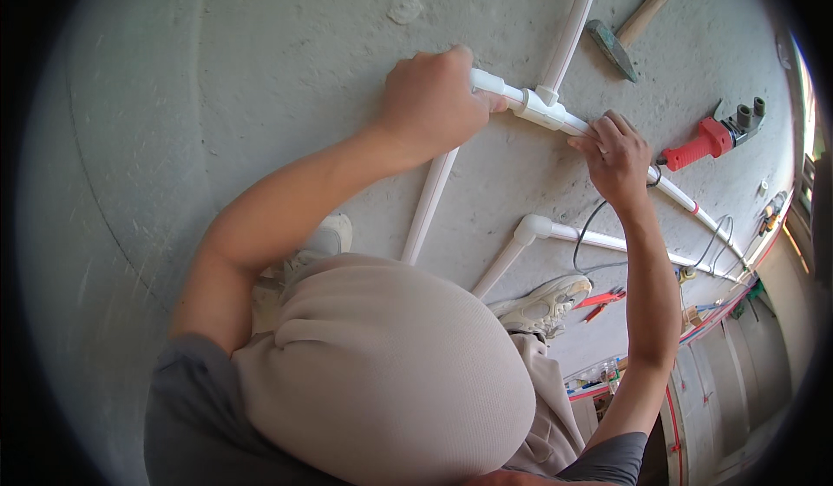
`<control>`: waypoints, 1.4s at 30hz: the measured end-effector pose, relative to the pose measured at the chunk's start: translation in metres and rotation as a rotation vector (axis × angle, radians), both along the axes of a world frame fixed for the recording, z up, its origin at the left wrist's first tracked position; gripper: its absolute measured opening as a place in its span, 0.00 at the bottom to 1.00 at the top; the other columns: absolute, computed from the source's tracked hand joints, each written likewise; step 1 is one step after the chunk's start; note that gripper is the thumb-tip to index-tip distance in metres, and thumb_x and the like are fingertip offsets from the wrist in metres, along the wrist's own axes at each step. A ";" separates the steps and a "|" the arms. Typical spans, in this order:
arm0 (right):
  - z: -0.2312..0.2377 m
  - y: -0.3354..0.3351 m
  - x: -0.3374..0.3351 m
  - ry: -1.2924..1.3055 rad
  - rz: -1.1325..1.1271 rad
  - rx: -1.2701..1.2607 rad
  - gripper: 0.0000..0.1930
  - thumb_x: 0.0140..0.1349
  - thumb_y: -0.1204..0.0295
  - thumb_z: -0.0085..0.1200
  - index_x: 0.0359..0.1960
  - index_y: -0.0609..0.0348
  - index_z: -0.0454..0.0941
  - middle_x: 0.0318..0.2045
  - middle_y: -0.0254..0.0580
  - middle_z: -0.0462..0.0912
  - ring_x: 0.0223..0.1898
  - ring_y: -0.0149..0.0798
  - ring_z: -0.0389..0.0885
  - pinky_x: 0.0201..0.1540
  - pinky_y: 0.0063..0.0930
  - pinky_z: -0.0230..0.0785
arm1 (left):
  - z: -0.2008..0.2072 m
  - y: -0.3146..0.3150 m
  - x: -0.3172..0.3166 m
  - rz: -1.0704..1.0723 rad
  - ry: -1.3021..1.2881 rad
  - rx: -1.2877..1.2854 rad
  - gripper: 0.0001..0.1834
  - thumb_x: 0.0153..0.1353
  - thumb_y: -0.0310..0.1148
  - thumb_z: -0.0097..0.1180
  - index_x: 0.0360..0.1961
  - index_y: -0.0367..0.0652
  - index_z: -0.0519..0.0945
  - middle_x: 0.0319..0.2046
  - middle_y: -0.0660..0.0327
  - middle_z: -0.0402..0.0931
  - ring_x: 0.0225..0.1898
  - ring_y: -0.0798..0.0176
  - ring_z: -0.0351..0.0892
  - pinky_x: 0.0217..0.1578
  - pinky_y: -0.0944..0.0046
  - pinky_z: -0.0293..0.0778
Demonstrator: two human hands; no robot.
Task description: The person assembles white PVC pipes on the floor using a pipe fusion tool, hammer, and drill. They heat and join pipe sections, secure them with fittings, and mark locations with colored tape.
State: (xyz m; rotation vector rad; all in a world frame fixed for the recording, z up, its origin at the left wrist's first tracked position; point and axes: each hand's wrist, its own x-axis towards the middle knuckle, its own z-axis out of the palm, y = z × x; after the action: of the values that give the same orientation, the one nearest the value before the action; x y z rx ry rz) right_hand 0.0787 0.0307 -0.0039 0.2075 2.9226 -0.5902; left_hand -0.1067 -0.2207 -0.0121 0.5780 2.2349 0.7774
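Observation:
My left hand [438,95] is closed around a white plastic pipe fitting [488,81], its far side hidden by the fingers. From under that hand a white pipe [430,204] runs down toward my feet. A short stretch of pipe joins the fitting to a white tee [540,109], and a branch pipe [574,30] leads away from the tee to the far edge. Right of the tee, my right hand [619,152] grips the long white pipe [685,198], fingers wrapped over it. Between the hands the tee stays uncovered.
On the grey concrete lies a hammer [613,49] with a wooden handle. A red-handled pipe welding iron [707,139] sits right of my right hand. A second white pipe has an elbow [533,228]; a dark cable [580,247] and red-handled tool [599,299] lie near my shoe [547,304].

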 end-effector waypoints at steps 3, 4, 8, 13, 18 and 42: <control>-0.001 -0.001 0.000 -0.001 0.001 0.006 0.15 0.59 0.63 0.72 0.28 0.56 0.76 0.28 0.41 0.79 0.32 0.51 0.81 0.31 0.46 0.70 | -0.003 0.000 0.001 0.014 0.004 0.036 0.26 0.51 0.47 0.81 0.26 0.38 0.77 0.23 0.49 0.81 0.26 0.42 0.82 0.31 0.46 0.77; -0.001 -0.001 0.000 0.002 0.004 0.007 0.15 0.59 0.63 0.72 0.28 0.56 0.76 0.28 0.41 0.78 0.32 0.51 0.81 0.31 0.46 0.70 | -0.005 0.001 0.001 0.025 -0.010 0.044 0.26 0.51 0.46 0.81 0.26 0.38 0.77 0.23 0.49 0.82 0.26 0.42 0.82 0.31 0.46 0.76; -0.002 0.000 0.000 -0.021 -0.004 0.019 0.16 0.59 0.63 0.72 0.28 0.56 0.76 0.28 0.41 0.78 0.32 0.51 0.81 0.31 0.46 0.70 | -0.007 0.001 0.002 0.013 0.012 0.057 0.25 0.51 0.45 0.81 0.26 0.39 0.78 0.23 0.49 0.82 0.26 0.42 0.82 0.31 0.45 0.77; 0.000 -0.001 0.000 -0.036 -0.014 0.012 0.16 0.60 0.62 0.72 0.28 0.56 0.76 0.29 0.41 0.78 0.32 0.51 0.81 0.32 0.47 0.70 | -0.008 0.002 -0.001 -0.038 0.053 0.044 0.24 0.50 0.45 0.81 0.26 0.39 0.78 0.23 0.49 0.83 0.27 0.42 0.84 0.32 0.45 0.77; 0.002 -0.001 -0.003 -0.039 0.005 0.018 0.16 0.60 0.62 0.71 0.28 0.56 0.77 0.29 0.41 0.79 0.32 0.51 0.81 0.32 0.48 0.71 | -0.009 0.001 -0.003 -0.051 0.050 0.057 0.23 0.50 0.45 0.81 0.26 0.40 0.79 0.23 0.49 0.83 0.27 0.41 0.84 0.32 0.44 0.78; 0.003 0.001 -0.002 -0.052 0.003 0.010 0.16 0.61 0.62 0.70 0.29 0.56 0.74 0.30 0.41 0.78 0.36 0.50 0.82 0.33 0.47 0.72 | -0.001 0.005 -0.009 -0.109 0.010 0.036 0.24 0.54 0.45 0.79 0.26 0.40 0.76 0.24 0.49 0.83 0.29 0.40 0.84 0.32 0.44 0.77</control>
State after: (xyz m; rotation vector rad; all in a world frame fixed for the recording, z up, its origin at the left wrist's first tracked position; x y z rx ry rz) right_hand 0.0763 0.0318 -0.0006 0.2170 2.8756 -0.5605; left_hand -0.1160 -0.2155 -0.0130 0.7165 2.1823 0.7623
